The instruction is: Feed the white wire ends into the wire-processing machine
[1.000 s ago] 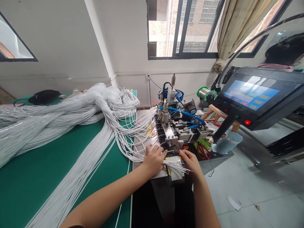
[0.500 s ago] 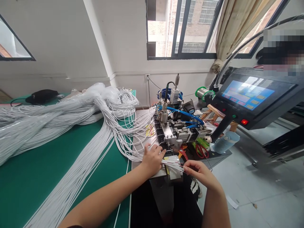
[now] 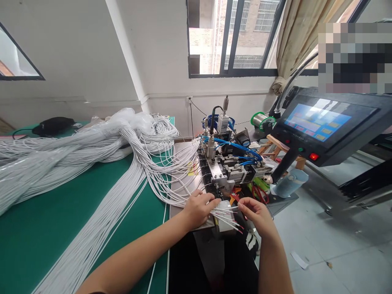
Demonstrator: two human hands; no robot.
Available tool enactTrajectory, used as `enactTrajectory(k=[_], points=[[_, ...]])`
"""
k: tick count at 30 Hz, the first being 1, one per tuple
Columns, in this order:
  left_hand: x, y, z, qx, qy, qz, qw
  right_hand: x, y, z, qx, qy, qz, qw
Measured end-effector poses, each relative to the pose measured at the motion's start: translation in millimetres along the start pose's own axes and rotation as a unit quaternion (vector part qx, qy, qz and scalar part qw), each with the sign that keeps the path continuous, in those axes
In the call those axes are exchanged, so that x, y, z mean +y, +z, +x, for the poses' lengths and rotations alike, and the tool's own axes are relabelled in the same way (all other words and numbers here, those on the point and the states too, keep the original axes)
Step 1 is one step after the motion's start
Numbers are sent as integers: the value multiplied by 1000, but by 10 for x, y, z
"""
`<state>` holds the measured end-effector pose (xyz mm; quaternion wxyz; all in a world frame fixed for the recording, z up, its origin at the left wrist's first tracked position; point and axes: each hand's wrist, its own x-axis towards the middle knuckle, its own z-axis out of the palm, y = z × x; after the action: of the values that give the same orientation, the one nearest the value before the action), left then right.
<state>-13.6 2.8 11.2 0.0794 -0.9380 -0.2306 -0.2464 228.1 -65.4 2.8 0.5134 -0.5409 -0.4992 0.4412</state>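
My left hand (image 3: pixel 200 209) is closed over a bunch of white cables (image 3: pixel 225 216) at the front edge of the metal plate. Their loose ends fan out past my fingers, and a few show reddish tips. My right hand (image 3: pixel 256 213) pinches the end of one cable between thumb and fingertips, just right of the bunch. Behind my hands stands a bench machine (image 3: pixel 225 163) with blue air tubes and metal cylinders. More cables run from its left side across the metal plate (image 3: pixel 180 185).
A large bundle of white cables (image 3: pixel 118 208) lies on the green table (image 3: pixel 45 241), partly under plastic wrap. A control screen (image 3: pixel 318 122) leans in at right. Near the machine are a wire spool (image 3: pixel 262 120), red-handled scissors (image 3: pixel 260 194) and a bluish container (image 3: pixel 290 182). Another person is at far right.
The cable ends have spread from a tight bunch into a fan. My right hand has moved slightly up and right, pinching a cable end. My left hand has shifted slightly right along the bunch.
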Motion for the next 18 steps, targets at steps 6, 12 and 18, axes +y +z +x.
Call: enactTrajectory(k=[6,12,18], points=[[11,-15,-5,51,56,0,997,107,73,20,7,1,107,994],[32,-2,-19,89,69,1,994,171,159,46,32,4,171,985],[52,-72,5,141,84,-9,986,177,280,86,47,0,205,978]])
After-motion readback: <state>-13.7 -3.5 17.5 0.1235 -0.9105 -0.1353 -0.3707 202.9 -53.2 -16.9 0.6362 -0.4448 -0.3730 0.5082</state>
